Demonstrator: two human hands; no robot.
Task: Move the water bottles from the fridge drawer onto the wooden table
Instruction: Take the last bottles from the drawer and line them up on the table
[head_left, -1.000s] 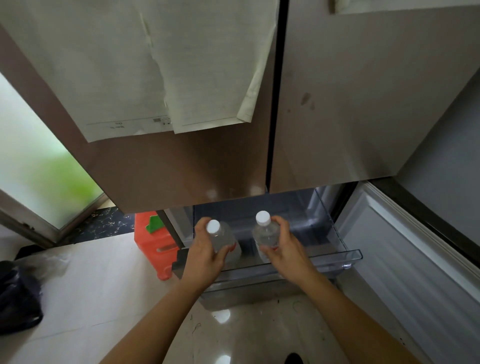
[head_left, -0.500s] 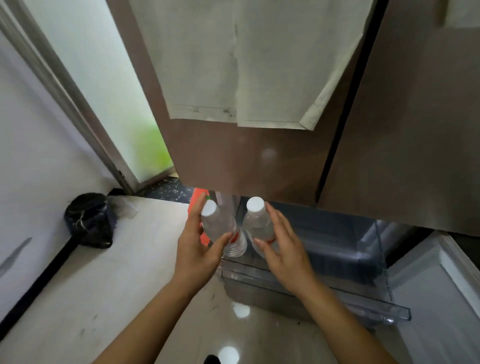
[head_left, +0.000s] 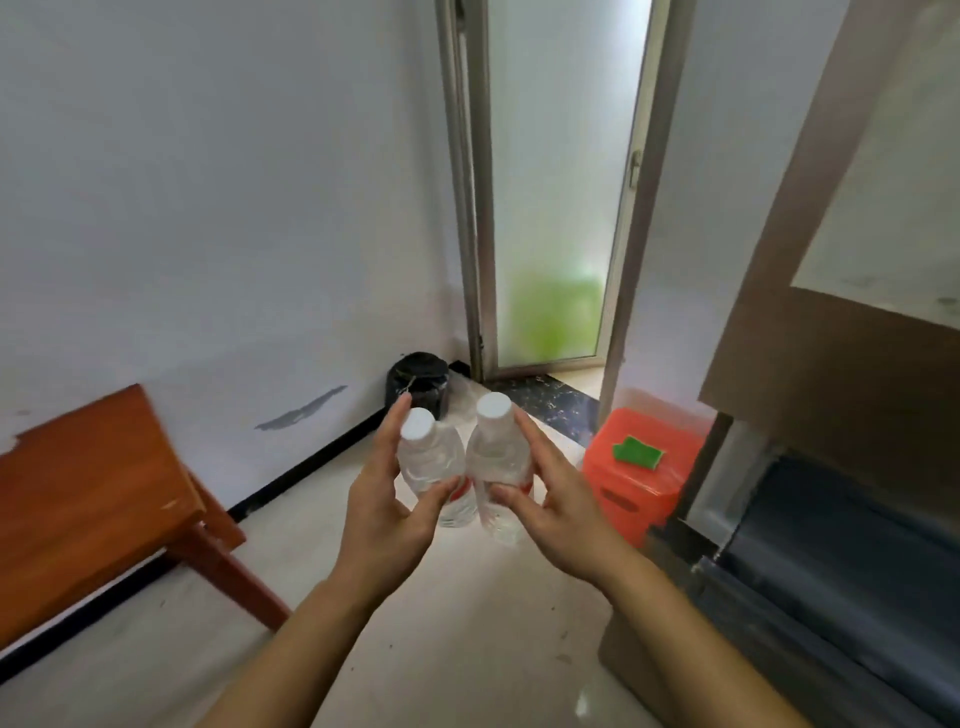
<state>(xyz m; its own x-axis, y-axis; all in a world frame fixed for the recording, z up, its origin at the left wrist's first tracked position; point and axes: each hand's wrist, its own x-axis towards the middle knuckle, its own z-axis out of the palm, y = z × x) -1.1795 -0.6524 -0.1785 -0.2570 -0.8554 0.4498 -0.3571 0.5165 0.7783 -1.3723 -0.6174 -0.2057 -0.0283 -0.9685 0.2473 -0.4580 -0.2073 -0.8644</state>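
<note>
The left hand (head_left: 384, 514) holds one water bottle (head_left: 434, 462), the right hand (head_left: 563, 514) the other bottle (head_left: 498, 457). Neither sits on the wooden table (head_left: 88, 493) yet.

1. Both water bottles (head_left: 434, 462): clear, white caps, red labels.
2. The wooden table (head_left: 88, 493): reddish-brown.
3. A plastic box (head_left: 639, 488): orange, with a green patch (head_left: 638, 451) on top.
4. A bag (head_left: 418, 382): black.
5. The threshold (head_left: 540, 397): black, white-speckled.

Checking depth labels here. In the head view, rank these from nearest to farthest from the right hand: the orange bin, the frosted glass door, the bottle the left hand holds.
1. left bottle, gripped by the left hand, right beside the right bottle that the right hand holds.
2. orange bin, on the floor to that hand's right.
3. frosted glass door, far back, straight ahead.
</note>
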